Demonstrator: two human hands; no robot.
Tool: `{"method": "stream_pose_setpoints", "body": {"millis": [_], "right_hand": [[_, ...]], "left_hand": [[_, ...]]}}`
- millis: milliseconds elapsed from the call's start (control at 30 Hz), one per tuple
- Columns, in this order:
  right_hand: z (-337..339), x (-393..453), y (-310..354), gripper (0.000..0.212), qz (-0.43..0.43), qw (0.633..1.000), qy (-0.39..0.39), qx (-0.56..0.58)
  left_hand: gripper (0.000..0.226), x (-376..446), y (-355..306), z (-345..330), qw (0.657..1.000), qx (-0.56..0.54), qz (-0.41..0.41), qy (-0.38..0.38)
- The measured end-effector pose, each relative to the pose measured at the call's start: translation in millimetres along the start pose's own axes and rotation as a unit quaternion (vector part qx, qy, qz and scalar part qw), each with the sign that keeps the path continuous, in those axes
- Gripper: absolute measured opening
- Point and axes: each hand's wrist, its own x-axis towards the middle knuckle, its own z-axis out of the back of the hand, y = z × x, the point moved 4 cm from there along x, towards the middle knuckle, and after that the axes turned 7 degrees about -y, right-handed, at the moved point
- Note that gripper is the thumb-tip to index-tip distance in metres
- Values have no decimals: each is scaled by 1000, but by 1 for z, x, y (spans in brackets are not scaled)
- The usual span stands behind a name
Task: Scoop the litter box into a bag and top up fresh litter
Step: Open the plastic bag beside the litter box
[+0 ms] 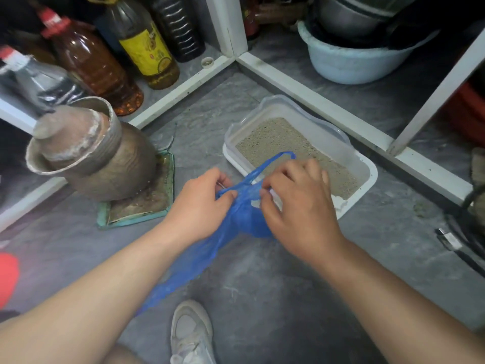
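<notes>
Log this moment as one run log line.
step: opening bag | left hand: pinches blue bag | right hand: pinches bag | litter box: on floor, litter inside | scoop: not seen

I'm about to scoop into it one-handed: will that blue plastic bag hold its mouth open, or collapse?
Likely collapse. The blue plastic bag looks thin and see-through, and it trails limp across the floor, so it is probably floppy and very light. The left hand and right hand both pinch its top, which suggests the mouth needs holding apart.
</notes>
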Motion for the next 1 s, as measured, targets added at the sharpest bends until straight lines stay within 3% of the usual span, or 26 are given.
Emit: {"method": "stream_pose_setpoints", "body": {"millis": [100,167,300,433,533,633,767,900,1000], "right_hand": [[-22,-13,7,42,-77,982,147,88],[-34,-22,1,52,-142,959,204,133],[-37,-20,-18,16,-216,938,185,196],[-34,-14,-32,4,-262,927,191,189],[-33,-13,-38,12,-281,917,205,194],[-35,-14,-39,23,-314,893,198,252],[-36,-13,-42,36,-355,861,179,316],[-31,-12,-51,39,-371,868,160,289],[-33,-14,-56,35,-445,819,146,330]], "left_hand": [[11,1,-8,-4,998,-56,-19,36],[13,-1,-12,-7,994,-72,-37,72],[20,-3,-11,-9,993,-34,-65,95],[29,6,-1,-3,996,17,-52,75],[25,10,4,1,994,35,-27,102],[38,7,5,2,988,57,-65,127],[10,9,6,5,986,91,-107,89],[10,14,5,10,988,82,-116,62],[13,14,4,10,992,65,-78,73]]}}
